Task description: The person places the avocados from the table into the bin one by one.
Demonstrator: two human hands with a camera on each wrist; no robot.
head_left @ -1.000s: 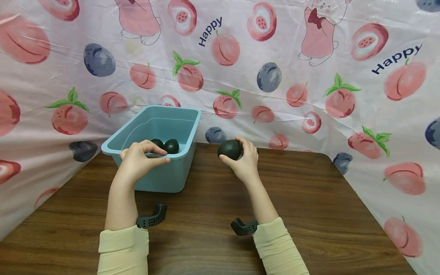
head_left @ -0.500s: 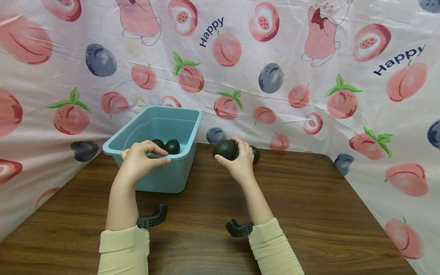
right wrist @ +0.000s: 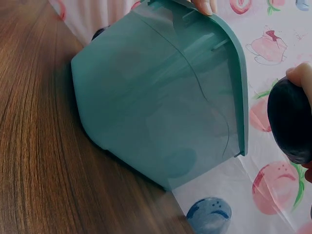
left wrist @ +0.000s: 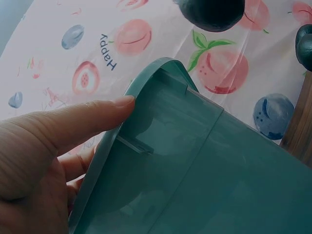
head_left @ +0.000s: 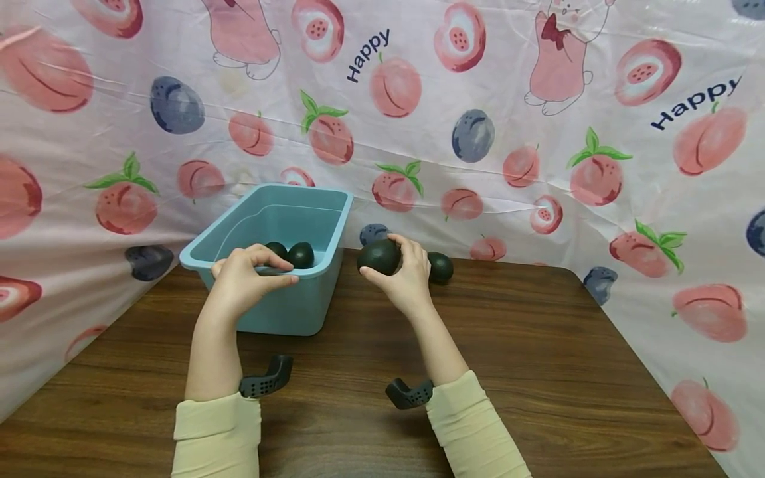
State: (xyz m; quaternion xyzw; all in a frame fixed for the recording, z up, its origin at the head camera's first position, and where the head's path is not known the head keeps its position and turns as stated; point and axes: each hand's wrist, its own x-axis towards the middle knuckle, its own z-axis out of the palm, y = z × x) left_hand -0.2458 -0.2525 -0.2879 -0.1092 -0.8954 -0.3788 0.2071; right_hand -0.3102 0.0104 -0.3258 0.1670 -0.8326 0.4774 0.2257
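Observation:
A light blue plastic bin stands on the table at the left. My left hand pinches its near rim between thumb and fingers, and in the left wrist view the thumb lies along that rim. To the right of the bin, my right hand grips a dark green avocado above the table. The right wrist view catches this avocado at its right edge. Two avocados lie inside the bin, one partly hidden. Behind the right hand, another avocado sits on the table.
The dark wood tabletop spreads out in front and to the right. A fruit-printed cloth hangs behind and along both sides. Each wrist carries a black camera mount.
My right hand has moved left with its avocado, closer to the bin. The avocado on the table, hidden earlier behind that hand, now shows. My left hand keeps its grip on the rim.

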